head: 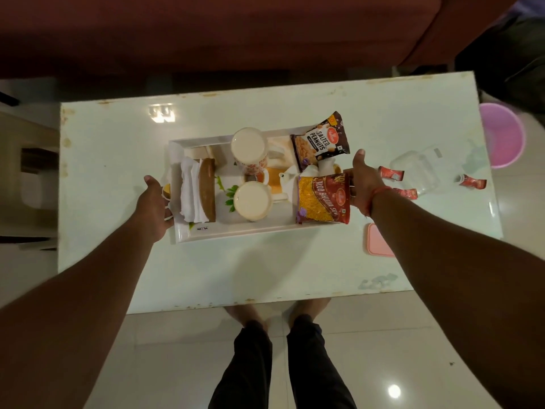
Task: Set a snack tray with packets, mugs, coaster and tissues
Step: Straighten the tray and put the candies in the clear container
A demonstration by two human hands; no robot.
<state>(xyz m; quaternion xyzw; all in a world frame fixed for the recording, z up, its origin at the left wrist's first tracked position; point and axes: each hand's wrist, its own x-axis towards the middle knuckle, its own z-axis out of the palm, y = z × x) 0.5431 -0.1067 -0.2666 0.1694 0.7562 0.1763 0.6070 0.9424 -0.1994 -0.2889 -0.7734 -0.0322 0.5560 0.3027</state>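
**On the white table, both hands at the ends of a loaded tray**

At the middle of the table (pixel 118 261), a white rectangular tray (pixel 236 231) sits with its long sides parallel to the table's near edge. The left hand (pixel 153 208) grips the tray's left end, fingers curled under the rim. The right hand (pixel 362 181) holds the right end, thumb straight up and fingers curled around the rim beside the packets.

Along the tray's left end lies a stack of white tissues (pixel 188 193), with a brown coaster (pixel 207 191) leaning on edge against them. At the tray's centre stand two cream mugs: the far mug (pixel 249 149) near the far rim and the near mug (pixel 253 200) near the near rim. At the far right corner a salted peanuts packet (pixel 321 141) overhangs the rim; at the near right corner an aloo bhujia packet (pixel 323 199) lies flat.

Toward the table's right edge lie small red sachets (pixel 390 173) around a clear plastic container (pixel 418 169). A pink lid (pixel 379 240) rests near the near right corner. A pink bucket (pixel 501 134) stands on the floor beyond the right edge.
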